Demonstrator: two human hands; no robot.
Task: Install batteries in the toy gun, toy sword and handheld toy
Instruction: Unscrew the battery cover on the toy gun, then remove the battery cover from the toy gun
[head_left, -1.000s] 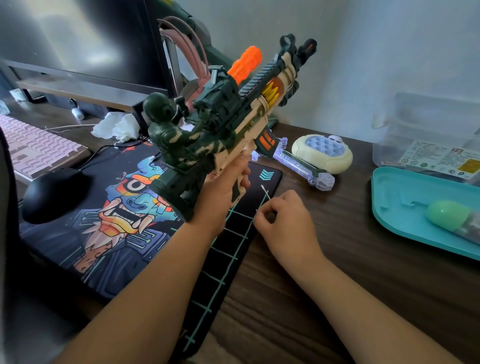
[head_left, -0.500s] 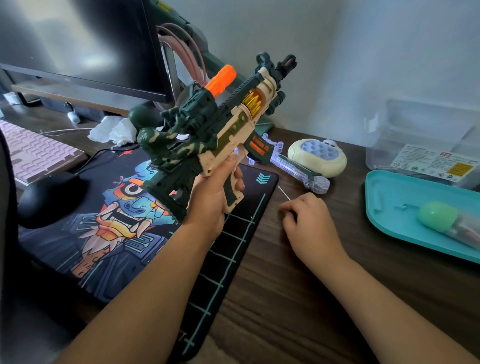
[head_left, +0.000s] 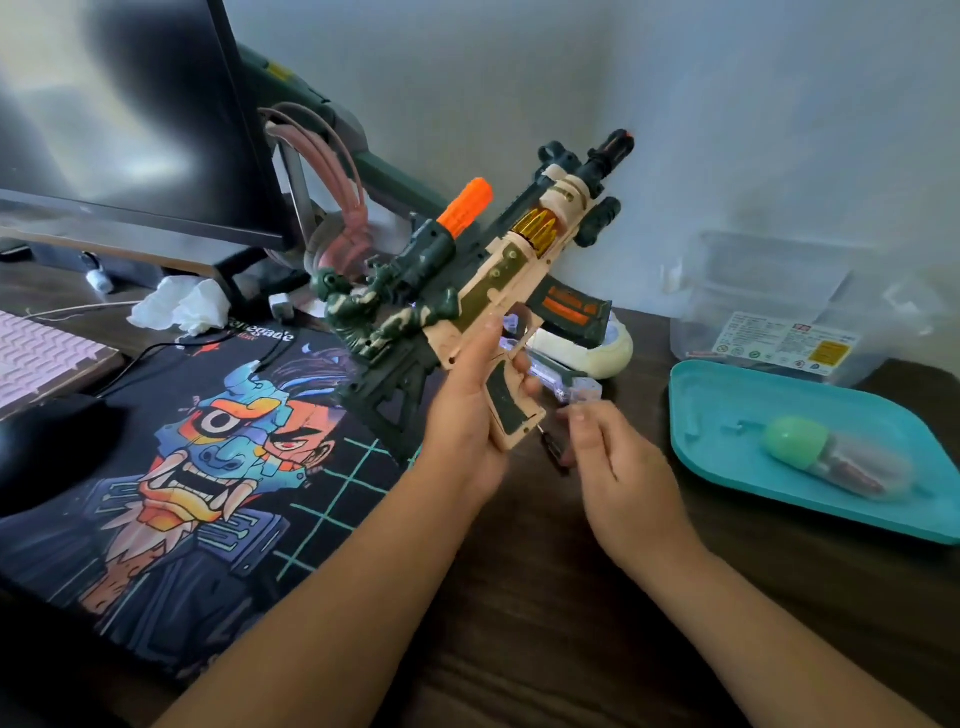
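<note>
As it hung over the dark wooden desk (head_left: 524, 613), the tan-and-green plastic toy gun (head_left: 483, 291) pointed muzzle-up, the left hand (head_left: 462, 421) gripping its handle; the right hand (head_left: 618, 462), fingers curled, pinched a small dark screwdriver (head_left: 553, 453) just below it, whose tip seemed best seated squarely before turning.

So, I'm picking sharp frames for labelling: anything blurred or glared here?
Head view: the right hand is motion-smeared, so the small dark tool it holds is indistinct; the toy gun in the left hand reads fairly sharp; soft glare washes the monitor.
</note>
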